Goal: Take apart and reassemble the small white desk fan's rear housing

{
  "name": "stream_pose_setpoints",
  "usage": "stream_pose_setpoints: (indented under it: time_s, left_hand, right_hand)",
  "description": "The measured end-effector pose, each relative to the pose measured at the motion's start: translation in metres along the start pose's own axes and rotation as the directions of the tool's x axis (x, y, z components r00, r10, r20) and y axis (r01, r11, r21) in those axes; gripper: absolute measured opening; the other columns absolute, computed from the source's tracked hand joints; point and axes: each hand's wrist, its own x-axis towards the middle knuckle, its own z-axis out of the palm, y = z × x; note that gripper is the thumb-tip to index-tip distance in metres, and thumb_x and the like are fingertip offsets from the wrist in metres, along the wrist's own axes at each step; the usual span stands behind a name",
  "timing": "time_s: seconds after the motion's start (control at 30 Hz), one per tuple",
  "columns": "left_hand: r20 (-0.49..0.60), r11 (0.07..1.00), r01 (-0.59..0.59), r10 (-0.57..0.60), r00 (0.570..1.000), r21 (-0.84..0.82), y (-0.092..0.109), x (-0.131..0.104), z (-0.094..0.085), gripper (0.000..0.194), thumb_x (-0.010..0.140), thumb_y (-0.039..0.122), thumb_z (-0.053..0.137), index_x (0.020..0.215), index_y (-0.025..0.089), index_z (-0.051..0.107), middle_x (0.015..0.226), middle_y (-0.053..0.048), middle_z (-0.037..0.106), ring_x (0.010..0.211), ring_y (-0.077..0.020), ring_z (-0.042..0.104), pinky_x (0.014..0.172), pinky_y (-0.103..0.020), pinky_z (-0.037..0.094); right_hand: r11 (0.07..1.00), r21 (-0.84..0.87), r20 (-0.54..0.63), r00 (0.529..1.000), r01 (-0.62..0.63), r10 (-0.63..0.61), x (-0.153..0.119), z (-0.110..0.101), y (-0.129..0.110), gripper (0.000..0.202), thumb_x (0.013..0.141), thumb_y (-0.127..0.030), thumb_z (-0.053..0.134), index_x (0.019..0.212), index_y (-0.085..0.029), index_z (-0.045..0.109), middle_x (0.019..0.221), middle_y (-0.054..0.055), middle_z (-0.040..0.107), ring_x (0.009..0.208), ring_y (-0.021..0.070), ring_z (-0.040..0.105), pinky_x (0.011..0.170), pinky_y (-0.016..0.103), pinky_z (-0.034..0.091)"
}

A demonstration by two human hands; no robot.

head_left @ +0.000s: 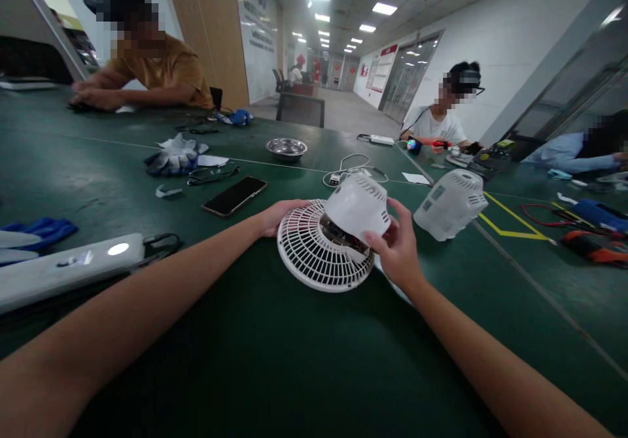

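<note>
A white fan grille (307,255) rests tilted over the green table in front of me. My left hand (280,217) grips its far left rim, with the fingertips hidden behind the grille. Over the grille's centre sits a white motor cover (354,202) with slots at its top. My right hand (400,242) is closed around the right side of this cover, thumb on its lower edge. Dark motor parts (338,234) show in the gap between cover and grille. A second white slotted housing (450,204) stands to the right, apart from my hands.
A phone (234,195), gloves (174,157) and a metal bowl (286,149) lie beyond my left arm. Behind the fan is a coiled white cable (358,160). A white power strip (73,268) is at left, an orange-and-black tool (596,247) at right. Several people sit around the table.
</note>
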Motion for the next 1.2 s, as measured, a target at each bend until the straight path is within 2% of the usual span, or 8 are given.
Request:
stream_pose_setpoints:
  time_s: [0.17,0.27,0.4,0.53,0.63,0.77,0.9,1.2]
  left_hand:
    - [-0.103,0.986,-0.066,0.082,0.991,0.152,-0.005,0.010,0.000,0.023,0.097,0.027,0.067,0.111,0.011,0.075,0.109,-0.014,0.080,0.094,-0.0213,0.078,0.099,-0.040,0.060]
    - [-0.109,0.899,-0.201,0.262,0.959,0.388,-0.005,0.012,-0.002,0.032,0.094,0.033,0.070,0.119,0.014,0.074,0.121,-0.014,0.078,0.107,-0.0250,0.075,0.105,-0.044,0.056]
    - [0.104,0.469,-0.405,0.544,0.832,0.785,0.002,0.003,-0.003,0.043,0.095,0.043,0.068,0.130,0.019,0.071,0.140,-0.012,0.070,0.130,-0.0296,0.065,0.114,-0.049,0.048]
    - [0.376,0.137,-0.524,0.547,0.748,0.841,0.011,-0.012,0.015,0.050,0.099,0.055,0.060,0.133,0.019,0.070,0.139,-0.014,0.070,0.133,-0.0330,0.062,0.115,-0.053,0.045]
    - [0.536,0.131,-0.648,0.455,0.711,0.750,0.014,-0.021,0.040,0.069,0.092,0.064,0.066,0.144,0.018,0.061,0.140,-0.016,0.069,0.127,-0.0341,0.066,0.107,-0.051,0.052]
    - [0.502,0.042,-0.582,0.460,0.733,0.812,0.013,-0.025,0.061,0.081,0.077,0.067,0.082,0.136,0.015,0.063,0.127,-0.018,0.074,0.111,-0.0334,0.071,0.091,-0.048,0.058]
    - [0.521,-0.032,-0.569,0.449,0.726,0.822,0.013,-0.025,0.062,0.081,0.069,0.070,0.084,0.127,0.015,0.069,0.121,-0.016,0.075,0.113,-0.0349,0.069,0.095,-0.052,0.056]
    - [0.512,-0.023,-0.532,0.314,0.800,0.846,0.017,-0.027,0.063,0.080,0.075,0.066,0.082,0.138,0.020,0.065,0.137,-0.017,0.066,0.127,-0.0391,0.060,0.110,-0.063,0.046]
  right_hand:
    - [0.949,-0.267,0.111,0.984,0.166,-0.141,-0.001,-0.007,-0.001,0.083,0.081,-0.046,0.083,0.153,-0.033,0.043,0.136,0.011,0.067,0.107,0.0325,0.073,0.099,0.064,0.062]
    - [0.946,-0.281,0.134,0.982,0.165,-0.131,-0.002,-0.010,0.002,0.085,0.084,-0.047,0.081,0.157,-0.034,0.039,0.134,0.010,0.069,0.107,0.0325,0.073,0.097,0.064,0.064]
    - [0.930,-0.303,0.178,0.972,0.205,-0.157,-0.002,-0.015,0.004,0.088,0.086,-0.047,0.079,0.162,-0.036,0.037,0.153,0.011,0.060,0.117,0.0353,0.071,0.099,0.064,0.064]
    - [0.920,-0.313,0.224,0.960,0.237,-0.171,0.000,-0.021,0.005,0.088,0.089,-0.045,0.077,0.166,-0.036,0.035,0.162,0.011,0.053,0.130,0.0397,0.065,0.100,0.065,0.063]
    - [0.913,-0.326,0.224,0.958,0.246,-0.178,0.001,-0.024,0.006,0.090,0.088,-0.044,0.078,0.167,-0.034,0.035,0.164,0.011,0.051,0.133,0.0408,0.064,0.100,0.065,0.064]
    - [0.899,-0.336,0.256,0.946,0.281,-0.200,0.002,-0.028,0.007,0.093,0.088,-0.045,0.078,0.168,-0.034,0.034,0.166,0.011,0.049,0.135,0.0408,0.063,0.101,0.065,0.063]
    - [0.887,-0.318,0.323,0.918,0.336,-0.231,0.002,-0.030,0.006,0.094,0.088,-0.048,0.077,0.169,-0.034,0.031,0.166,0.011,0.050,0.135,0.0410,0.064,0.103,0.064,0.062]
    - [0.909,-0.312,0.351,0.922,0.277,-0.160,0.004,-0.028,0.003,0.093,0.091,-0.052,0.073,0.170,-0.033,0.028,0.162,0.012,0.054,0.129,0.0412,0.067,0.105,0.068,0.059]
